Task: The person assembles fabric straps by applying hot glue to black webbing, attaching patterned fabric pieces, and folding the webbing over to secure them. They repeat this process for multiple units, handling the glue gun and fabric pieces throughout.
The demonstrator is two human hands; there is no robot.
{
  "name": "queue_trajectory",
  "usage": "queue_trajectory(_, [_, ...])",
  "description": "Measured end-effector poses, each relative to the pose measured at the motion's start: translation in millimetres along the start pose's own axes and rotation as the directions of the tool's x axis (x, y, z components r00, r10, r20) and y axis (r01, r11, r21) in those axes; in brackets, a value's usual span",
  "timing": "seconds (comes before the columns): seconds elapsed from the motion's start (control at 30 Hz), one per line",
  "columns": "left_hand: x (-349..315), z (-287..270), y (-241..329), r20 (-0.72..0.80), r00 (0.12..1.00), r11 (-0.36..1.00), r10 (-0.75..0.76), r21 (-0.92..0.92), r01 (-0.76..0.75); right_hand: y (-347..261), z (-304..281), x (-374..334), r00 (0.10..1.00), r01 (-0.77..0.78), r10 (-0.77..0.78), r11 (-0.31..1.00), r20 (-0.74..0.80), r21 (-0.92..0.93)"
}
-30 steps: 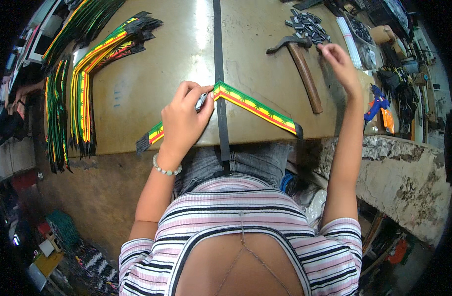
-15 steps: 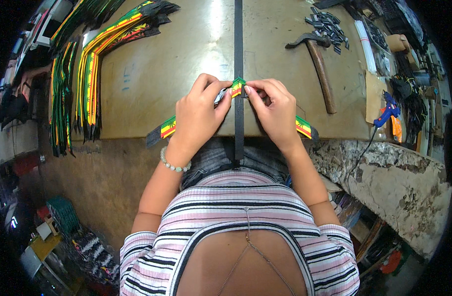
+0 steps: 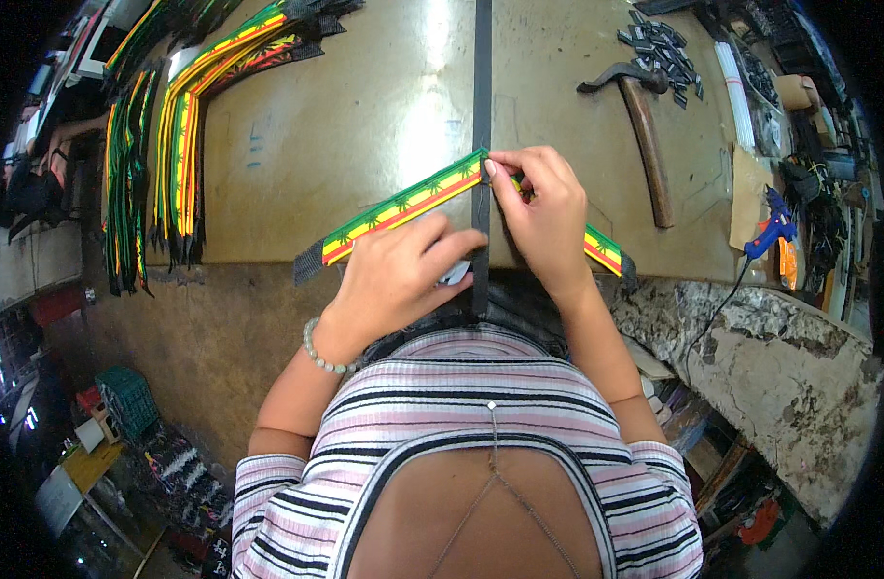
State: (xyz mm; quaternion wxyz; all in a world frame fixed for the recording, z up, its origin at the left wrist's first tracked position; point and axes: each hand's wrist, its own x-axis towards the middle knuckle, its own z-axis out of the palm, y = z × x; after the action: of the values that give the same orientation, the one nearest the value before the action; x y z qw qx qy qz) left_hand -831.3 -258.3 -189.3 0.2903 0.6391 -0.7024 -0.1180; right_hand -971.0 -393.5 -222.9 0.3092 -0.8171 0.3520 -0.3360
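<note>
A green, yellow and red striped strap point(image 3: 403, 205), bent into a V, lies on the brown worktable point(image 3: 365, 106) near its front edge. A long black strap point(image 3: 482, 87) runs straight across the table over the V's peak. My right hand point(image 3: 543, 217) pinches the striped strap at the peak, beside the black strap. My left hand point(image 3: 403, 275) is lower, fingers curled on the black strap's near end together with a small light piece I cannot identify.
Stacks of similar striped straps point(image 3: 181, 125) lie at the table's left. A hammer point(image 3: 645, 135), a pile of dark metal clips point(image 3: 664, 53) and a blue glue gun point(image 3: 770, 232) lie to the right. A rough stone ledge point(image 3: 770, 338) borders the right side.
My right hand came back from the far right near the hammer to the strap's peak. My left hand slid down from the peak to the black strap's near end.
</note>
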Motion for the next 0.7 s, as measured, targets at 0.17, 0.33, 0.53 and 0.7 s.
queue_trajectory(0.17, [26, 5, -16, -0.13, 0.989, 0.997, -0.067, -0.053, 0.06, -2, 0, 2, 0.999, 0.051, -0.052, 0.998, -0.017, -0.039])
queue_trajectory(0.33, [37, 12, -26, -0.16, 0.978, 0.982, -0.134, -0.157, 0.109, -6, -9, 4, 0.983, -0.167, 0.157, 0.979, 0.089, 0.115])
queue_trajectory(0.53, [36, 18, -28, -0.147, 0.964, 0.951, -0.22, -0.25, 0.179, -1, -13, 5, 0.991, -0.055, 0.044, 0.995, 0.124, 0.082])
queue_trajectory(0.7, [43, 18, -27, -0.141, 0.94, 0.937, -0.31, -0.215, 0.277, 0, -9, 2, 0.992, -0.037, 0.028, 0.997, 0.127, 0.068])
